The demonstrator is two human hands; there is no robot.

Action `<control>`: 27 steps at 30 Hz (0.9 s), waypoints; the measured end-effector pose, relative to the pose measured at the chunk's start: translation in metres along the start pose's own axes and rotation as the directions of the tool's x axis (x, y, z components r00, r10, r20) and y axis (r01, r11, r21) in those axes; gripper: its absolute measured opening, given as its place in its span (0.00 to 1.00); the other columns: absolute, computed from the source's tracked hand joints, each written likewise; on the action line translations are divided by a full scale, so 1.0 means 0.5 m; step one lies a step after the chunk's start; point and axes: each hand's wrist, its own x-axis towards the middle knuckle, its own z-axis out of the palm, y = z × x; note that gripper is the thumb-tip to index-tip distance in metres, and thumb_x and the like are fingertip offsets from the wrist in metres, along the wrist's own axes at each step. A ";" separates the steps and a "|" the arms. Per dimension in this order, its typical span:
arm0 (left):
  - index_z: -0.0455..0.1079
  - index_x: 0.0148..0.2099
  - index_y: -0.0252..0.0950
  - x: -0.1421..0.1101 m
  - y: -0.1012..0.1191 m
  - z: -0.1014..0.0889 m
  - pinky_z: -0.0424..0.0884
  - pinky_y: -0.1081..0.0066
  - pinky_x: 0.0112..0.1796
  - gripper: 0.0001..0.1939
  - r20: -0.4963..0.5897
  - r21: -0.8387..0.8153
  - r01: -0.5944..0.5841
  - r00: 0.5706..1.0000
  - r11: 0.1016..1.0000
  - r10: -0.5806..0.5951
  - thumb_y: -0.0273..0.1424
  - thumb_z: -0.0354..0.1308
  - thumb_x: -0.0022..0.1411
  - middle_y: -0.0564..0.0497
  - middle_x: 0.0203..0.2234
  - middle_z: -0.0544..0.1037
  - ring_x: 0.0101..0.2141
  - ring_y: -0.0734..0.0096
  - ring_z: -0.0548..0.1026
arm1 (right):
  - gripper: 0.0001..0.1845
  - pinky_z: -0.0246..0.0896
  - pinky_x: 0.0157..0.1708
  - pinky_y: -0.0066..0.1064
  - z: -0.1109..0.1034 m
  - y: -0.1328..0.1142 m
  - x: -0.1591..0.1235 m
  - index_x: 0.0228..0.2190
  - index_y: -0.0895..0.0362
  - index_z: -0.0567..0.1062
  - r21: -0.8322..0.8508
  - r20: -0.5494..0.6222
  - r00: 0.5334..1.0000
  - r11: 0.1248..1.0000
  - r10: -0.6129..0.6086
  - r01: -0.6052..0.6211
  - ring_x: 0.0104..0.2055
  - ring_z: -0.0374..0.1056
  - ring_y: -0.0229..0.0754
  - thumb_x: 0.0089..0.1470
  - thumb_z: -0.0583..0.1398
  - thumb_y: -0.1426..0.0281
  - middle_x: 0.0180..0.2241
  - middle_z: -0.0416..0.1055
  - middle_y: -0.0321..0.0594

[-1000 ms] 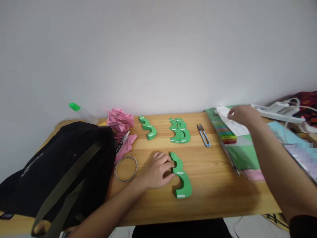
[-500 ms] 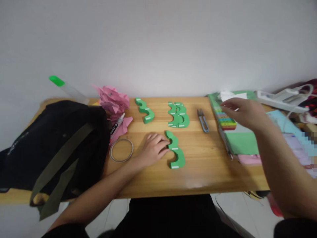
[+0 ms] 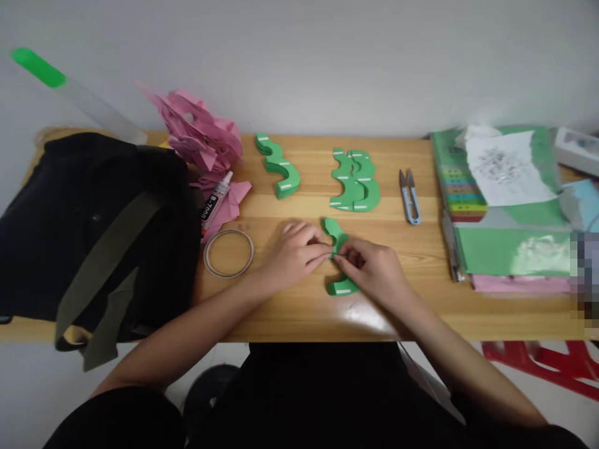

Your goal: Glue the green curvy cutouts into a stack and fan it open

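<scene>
A wavy green paper piece [image 3: 344,286], thick like a stack of cut sheets, lies in front of me with a white strip at its near end. My left hand [image 3: 294,257] is closed at its left edge, thumb and forefinger pinched at the middle bend. From the other side, my right hand [image 3: 377,268] pinches at the same spot; its fingertips hide whatever is between them. Farther back lie similar green pieces with white strips: one wavy stack [image 3: 283,167] to the left and a nested group [image 3: 354,181] to the right.
A thin tape roll [image 3: 206,262], a B-7000 glue tube [image 3: 215,202] and crumpled pink paper [image 3: 201,134] are on the left, beside a black bag [image 3: 107,231]. Thread snips [image 3: 410,198] lie right of the green pieces, before packs of coloured paper [image 3: 510,243] and a crumpled white sheet [image 3: 503,168].
My right hand has come from over the paper packs to the green piece in the middle and now pinches there beside my left hand. The view has tilted down.
</scene>
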 end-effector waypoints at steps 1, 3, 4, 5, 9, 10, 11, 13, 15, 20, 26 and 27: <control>0.77 0.37 0.40 0.000 0.000 0.000 0.61 0.67 0.37 0.08 0.009 -0.001 0.017 1.000 1.000 -0.017 0.34 0.57 0.65 0.51 0.30 0.74 0.35 0.69 0.69 | 0.06 0.51 0.22 0.25 0.001 -0.003 0.000 0.27 0.56 0.72 -0.006 -0.008 1.000 1.000 0.016 -0.017 0.19 0.61 0.34 0.51 0.60 0.66 0.18 0.68 0.32; 0.77 0.36 0.40 0.000 0.001 0.000 0.61 0.66 0.37 0.08 0.025 -0.003 0.045 0.999 0.999 -0.045 0.35 0.57 0.65 0.51 0.30 0.74 0.35 0.69 0.69 | 0.07 0.49 0.21 0.25 0.002 -0.009 0.001 0.25 0.56 0.72 -0.022 -0.021 0.999 0.999 0.044 -0.044 0.19 0.60 0.34 0.50 0.60 0.65 0.17 0.66 0.32; 0.77 0.36 0.40 0.001 0.001 0.000 0.61 0.66 0.37 0.08 0.028 -0.003 0.054 0.998 0.999 -0.054 0.35 0.57 0.65 0.51 0.30 0.74 0.35 0.69 0.68 | 0.07 0.48 0.21 0.25 0.002 -0.013 0.002 0.25 0.56 0.71 -0.032 -0.023 0.998 0.998 0.053 -0.054 0.18 0.60 0.33 0.49 0.60 0.65 0.17 0.65 0.31; 0.77 0.36 0.40 0.001 0.001 0.001 0.60 0.66 0.37 0.09 0.028 -0.005 0.058 0.998 0.998 -0.058 0.35 0.57 0.65 0.51 0.30 0.74 0.35 0.69 0.68 | 0.07 0.48 0.21 0.25 0.002 -0.016 0.003 0.24 0.56 0.71 -0.044 -0.026 0.998 0.997 0.060 -0.061 0.18 0.59 0.33 0.48 0.60 0.66 0.16 0.64 0.31; 0.77 0.35 0.40 0.002 0.002 0.002 0.59 0.66 0.37 0.09 0.009 -0.006 0.049 0.999 0.999 -0.049 0.34 0.57 0.65 0.52 0.30 0.73 0.35 0.69 0.68 | 0.06 0.45 0.20 0.25 0.006 -0.025 0.006 0.24 0.55 0.70 -0.104 -0.048 0.997 0.992 0.064 -0.069 0.18 0.59 0.34 0.45 0.59 0.66 0.16 0.63 0.31; 0.77 0.35 0.40 0.002 0.002 0.002 0.59 0.66 0.37 0.09 0.010 -0.004 0.046 0.999 0.999 -0.046 0.34 0.57 0.65 0.52 0.30 0.73 0.35 0.69 0.68 | 0.05 0.45 0.20 0.25 0.007 -0.026 0.006 0.24 0.55 0.70 -0.120 -0.061 0.996 0.991 0.058 -0.065 0.18 0.59 0.34 0.45 0.59 0.66 0.16 0.63 0.31; 0.77 0.35 0.40 0.002 0.001 0.001 0.59 0.66 0.37 0.09 0.016 -0.001 0.045 0.999 0.999 -0.045 0.34 0.57 0.66 0.52 0.30 0.73 0.35 0.69 0.68 | 0.05 0.45 0.20 0.25 0.009 -0.026 0.006 0.24 0.55 0.70 -0.133 -0.076 0.996 0.989 0.048 -0.058 0.18 0.60 0.34 0.45 0.59 0.67 0.16 0.64 0.31; 0.77 0.35 0.40 0.002 0.001 0.001 0.59 0.66 0.37 0.10 0.030 0.003 0.051 0.998 0.999 -0.051 0.34 0.56 0.66 0.52 0.30 0.73 0.35 0.69 0.68 | 0.04 0.46 0.20 0.25 0.010 -0.024 0.006 0.24 0.55 0.69 -0.141 -0.095 0.995 0.989 0.022 -0.035 0.18 0.59 0.35 0.45 0.58 0.67 0.16 0.64 0.32; 0.77 0.35 0.40 0.002 0.001 0.001 0.59 0.66 0.37 0.09 0.028 -0.001 0.052 0.998 0.999 -0.052 0.35 0.57 0.66 0.52 0.30 0.73 0.35 0.69 0.67 | 0.03 0.47 0.21 0.25 0.008 -0.019 0.004 0.24 0.55 0.69 -0.127 -0.086 0.996 0.992 0.000 -0.011 0.18 0.59 0.34 0.45 0.58 0.69 0.16 0.64 0.31; 0.77 0.34 0.40 0.001 0.002 0.002 0.58 0.66 0.37 0.09 0.031 -0.004 0.060 0.998 0.998 -0.060 0.35 0.57 0.65 0.52 0.29 0.72 0.35 0.69 0.67 | 0.08 0.54 0.23 0.26 -0.011 0.000 -0.002 0.34 0.56 0.72 -0.072 0.042 0.987 0.985 -0.154 0.157 0.22 0.65 0.36 0.51 0.55 0.72 0.23 0.71 0.36; 0.76 0.32 0.39 0.002 0.003 0.002 0.58 0.66 0.37 0.10 0.010 -0.001 0.041 0.999 0.999 -0.041 0.34 0.57 0.65 0.52 0.29 0.72 0.35 0.68 0.67 | 0.10 0.63 0.33 0.29 -0.024 0.019 0.002 0.39 0.56 0.73 -0.031 0.141 0.932 0.940 -0.333 0.341 0.34 0.71 0.40 0.59 0.53 0.72 0.36 0.75 0.43; 0.76 0.32 0.39 0.002 0.002 0.002 0.58 0.66 0.37 0.10 0.014 0.001 0.043 0.999 0.999 -0.043 0.34 0.57 0.65 0.52 0.29 0.72 0.35 0.68 0.67 | 0.09 0.62 0.32 0.28 -0.024 0.021 0.003 0.39 0.56 0.72 -0.021 0.141 0.929 0.937 -0.341 0.348 0.33 0.70 0.39 0.59 0.53 0.72 0.35 0.75 0.42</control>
